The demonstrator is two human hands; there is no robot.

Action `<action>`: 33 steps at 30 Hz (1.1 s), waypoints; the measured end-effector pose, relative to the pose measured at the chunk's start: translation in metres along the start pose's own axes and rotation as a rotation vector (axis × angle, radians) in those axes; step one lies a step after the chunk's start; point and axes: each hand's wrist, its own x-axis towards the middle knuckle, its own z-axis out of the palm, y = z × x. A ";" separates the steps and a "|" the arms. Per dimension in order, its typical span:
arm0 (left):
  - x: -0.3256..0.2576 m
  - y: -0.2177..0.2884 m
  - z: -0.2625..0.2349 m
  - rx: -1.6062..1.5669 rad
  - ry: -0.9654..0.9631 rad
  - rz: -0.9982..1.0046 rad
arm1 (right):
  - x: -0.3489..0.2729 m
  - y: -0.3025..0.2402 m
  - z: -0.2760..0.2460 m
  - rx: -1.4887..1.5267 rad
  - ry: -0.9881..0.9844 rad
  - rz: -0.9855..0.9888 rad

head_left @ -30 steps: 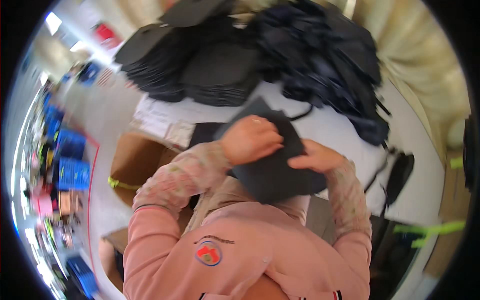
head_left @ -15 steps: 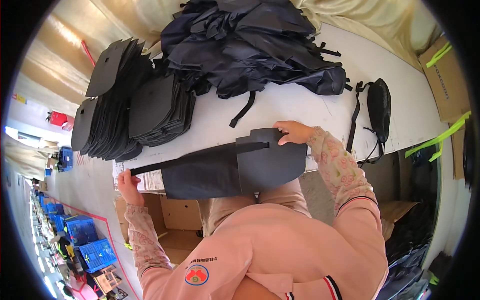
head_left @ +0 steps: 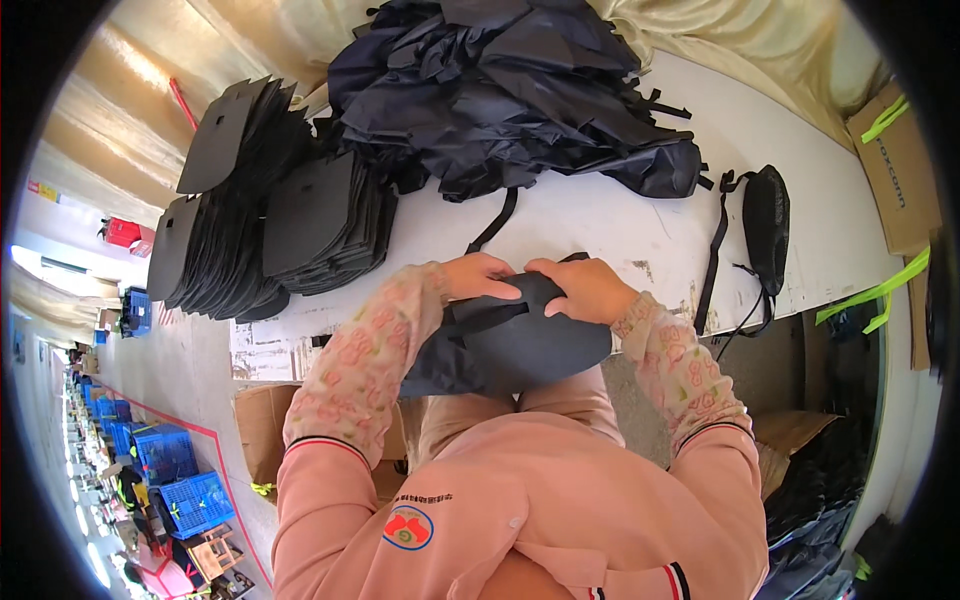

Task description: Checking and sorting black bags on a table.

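A stiff black panel (head_left: 545, 345) with a slot near its top is held at the table's front edge, over my lap. Black fabric (head_left: 438, 368) hangs crumpled on its left side, and a black strap (head_left: 488, 318) passes through the slot. My left hand (head_left: 480, 278) is closed on the panel's upper left edge, thumb beside the slot. My right hand (head_left: 588, 290) grips the upper right edge with its thumb on the front face. The fingers behind the panel are hidden.
Stacks of similar black panels (head_left: 310, 220) stand at the left of the white table (head_left: 640, 235). A heap of black fabric (head_left: 500, 100) fills its back. To the right lies a small black mesh pouch (head_left: 766, 225) with straps. Cardboard boxes (head_left: 895, 170) stand at the far right.
My left hand has let go of the strap's far left end and moved right to the panel. The fabric, stretched out before, is now bunched. My right hand stays on the panel.
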 end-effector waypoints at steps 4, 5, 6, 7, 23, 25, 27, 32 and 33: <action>0.016 0.002 0.012 -0.123 -0.179 0.027 | -0.006 -0.006 0.005 -0.059 0.107 -0.034; 0.018 0.001 0.013 -0.123 -0.185 0.026 | -0.007 -0.005 0.007 -0.083 0.138 -0.043; 0.017 0.005 0.014 -0.105 -0.165 0.044 | -0.008 -0.005 0.010 -0.080 0.138 -0.038; 0.017 0.008 0.015 -0.087 -0.143 0.062 | -0.010 -0.004 0.013 -0.121 0.169 -0.036; 0.032 -0.004 0.019 -0.171 -0.198 0.032 | -0.016 -0.006 0.031 -0.398 0.284 0.036; 0.035 -0.002 0.018 -0.024 -0.016 0.211 | -0.016 -0.002 0.029 -0.399 0.248 0.100; 0.026 0.013 0.024 0.299 0.286 0.313 | -0.016 0.006 0.029 -0.406 0.218 0.178; -0.024 0.022 0.083 0.942 0.340 0.428 | -0.003 0.062 0.032 -0.245 0.588 0.147; -0.028 0.010 0.097 0.997 0.264 0.370 | 0.002 0.090 0.026 -0.194 0.761 0.161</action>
